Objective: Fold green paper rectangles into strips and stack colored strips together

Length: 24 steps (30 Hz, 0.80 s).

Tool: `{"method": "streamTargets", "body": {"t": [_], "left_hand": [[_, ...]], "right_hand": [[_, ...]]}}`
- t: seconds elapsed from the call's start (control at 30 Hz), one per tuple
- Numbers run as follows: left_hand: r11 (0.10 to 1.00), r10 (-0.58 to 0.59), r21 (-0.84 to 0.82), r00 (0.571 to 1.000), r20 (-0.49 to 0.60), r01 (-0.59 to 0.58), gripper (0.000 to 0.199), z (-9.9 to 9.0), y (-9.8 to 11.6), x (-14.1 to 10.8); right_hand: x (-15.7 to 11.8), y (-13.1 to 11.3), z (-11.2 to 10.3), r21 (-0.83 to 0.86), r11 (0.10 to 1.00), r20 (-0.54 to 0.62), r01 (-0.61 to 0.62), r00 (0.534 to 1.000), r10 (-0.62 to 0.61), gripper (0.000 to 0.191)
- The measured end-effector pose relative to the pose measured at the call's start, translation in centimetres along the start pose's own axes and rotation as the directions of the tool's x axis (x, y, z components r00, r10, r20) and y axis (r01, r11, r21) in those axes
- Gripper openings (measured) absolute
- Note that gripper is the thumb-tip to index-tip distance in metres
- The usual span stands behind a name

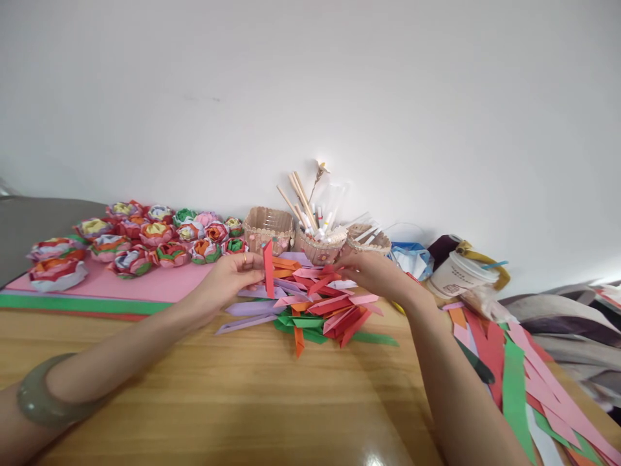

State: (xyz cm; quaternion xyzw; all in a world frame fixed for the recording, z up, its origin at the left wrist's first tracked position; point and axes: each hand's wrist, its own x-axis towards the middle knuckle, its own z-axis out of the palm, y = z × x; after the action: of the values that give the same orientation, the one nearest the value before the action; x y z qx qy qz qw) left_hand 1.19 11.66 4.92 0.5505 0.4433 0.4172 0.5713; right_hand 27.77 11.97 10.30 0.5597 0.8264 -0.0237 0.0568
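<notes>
A folded red paper strip (pixel 268 268) stands upright in the pinched fingers of my left hand (pixel 237 275), which wears a ring. Between my hands lies a loose pile of folded paper strips (pixel 315 301) in purple, orange, red, pink and green. My right hand (pixel 366 270) reaches over the pile's far right side, its back toward me. Its fingertips touch or hover by red strips there. Most of its fingers are hidden, so I cannot tell whether they grip one.
Several paper flowers (pixel 169 254) stand on stacked coloured sheets (pixel 121 288) at the left. Woven baskets (pixel 268 223) with sticks and markers line the wall. A white paper cup (pixel 458 275) stands at the right, beyond loose cut strips (pixel 513 375) and a dark-handled tool (pixel 475 362).
</notes>
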Motion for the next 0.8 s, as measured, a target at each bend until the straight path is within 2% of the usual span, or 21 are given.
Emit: {"method": "streamTargets", "body": {"t": [0.17, 0.27, 0.37, 0.47, 0.67, 0.8], "left_hand": [[0.999, -0.022, -0.028, 1.0, 0.021, 0.022, 0.03, 0.0, -0.2, 0.0], [0.999, -0.029, -0.042, 0.999, 0.022, 0.03, 0.036, 0.0, -0.3, 0.0], [0.999, -0.024, -0.046, 0.999, 0.027, 0.025, 0.034, -0.1, -0.5, 0.0], [0.999, -0.011, -0.043, 0.999, 0.037, 0.013, 0.027, -0.2, -0.5, 0.1], [0.999, 0.001, -0.045, 0.999, 0.048, 0.002, 0.025, -0.2, -0.6, 0.1], [0.998, 0.006, -0.06, 0.998, 0.061, -0.002, 0.029, -0.3, -1.1, 0.3]], "right_hand": [[0.9, -0.2, 1.4, -0.094, 0.993, 0.052, -0.072, 0.996, 0.077, 0.02], [1.1, -0.3, 1.9, -0.151, 0.982, 0.079, -0.116, 0.989, 0.129, 0.025], [1.1, -0.1, 2.0, -0.185, 0.97, 0.101, -0.157, 0.979, 0.178, 0.028], [1.1, 0.1, 1.9, -0.171, 0.975, 0.114, -0.141, 0.98, 0.162, 0.029], [0.3, 0.9, 0.3, -0.095, 0.975, -0.007, -0.199, 0.98, 0.199, 0.015], [-0.6, 1.5, -1.0, 0.067, 0.973, -0.074, -0.222, 0.971, 0.226, 0.009]]}}
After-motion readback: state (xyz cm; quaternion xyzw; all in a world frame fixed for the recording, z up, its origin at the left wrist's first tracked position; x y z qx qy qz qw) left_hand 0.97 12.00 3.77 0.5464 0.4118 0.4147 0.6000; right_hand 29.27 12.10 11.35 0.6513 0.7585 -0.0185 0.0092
